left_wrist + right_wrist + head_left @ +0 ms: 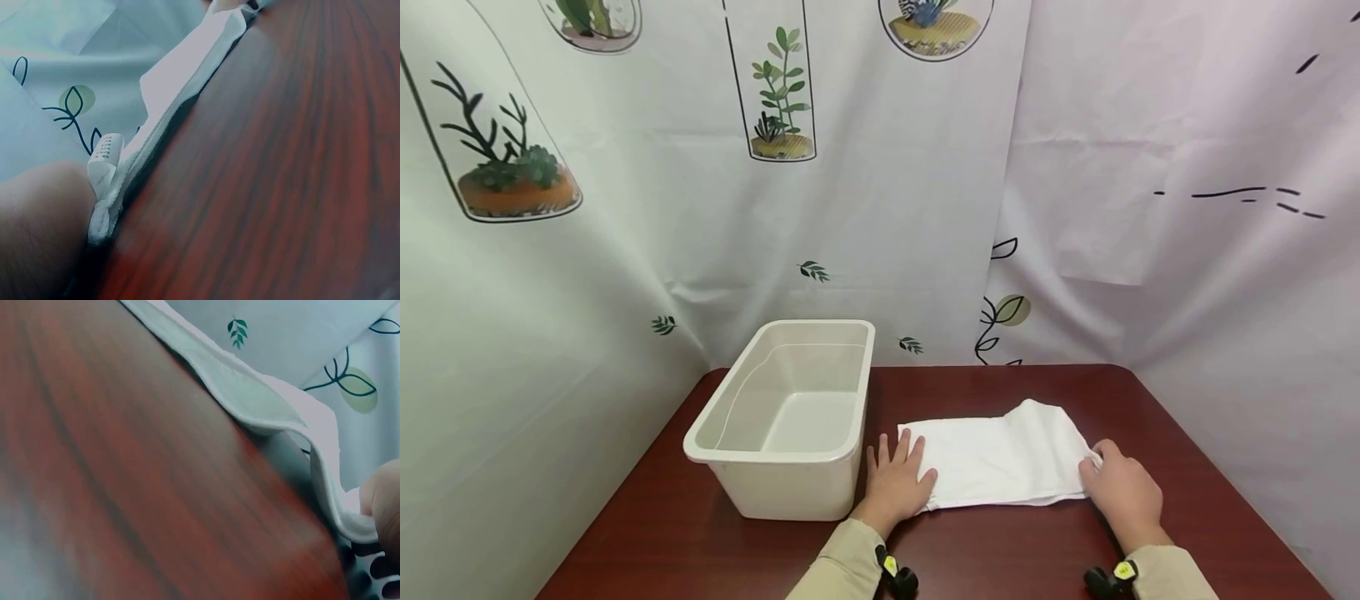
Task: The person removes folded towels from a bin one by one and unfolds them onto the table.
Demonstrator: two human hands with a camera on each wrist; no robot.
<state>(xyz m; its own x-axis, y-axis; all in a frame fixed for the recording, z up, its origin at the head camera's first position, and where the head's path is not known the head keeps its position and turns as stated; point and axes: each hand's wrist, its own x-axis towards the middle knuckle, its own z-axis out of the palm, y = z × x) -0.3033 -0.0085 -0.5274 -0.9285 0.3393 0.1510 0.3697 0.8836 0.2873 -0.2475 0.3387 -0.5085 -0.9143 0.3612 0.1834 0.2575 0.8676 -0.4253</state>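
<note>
A folded white cloth (992, 462) lies on the table, its right end raised in a soft ridge. My left hand (897, 483) rests on the cloth's left end with fingers spread. At the opposite end, my right hand (1126, 493) pinches the right edge between thumb and fingers. In the left wrist view a small printed label (105, 153) sticks up from the cloth (178, 69) beside the hand (44, 219). From the right wrist, the cloth's edge (250, 394) curves up off the tabletop toward the gripping fingers (384, 506).
Left of the cloth stands a cream plastic tub (775, 492) with nothing in it, close to my left hand. The dark red wooden table (1000, 554) ends at the back against a white curtain (880, 225) printed with plants. More curtain hangs on both sides.
</note>
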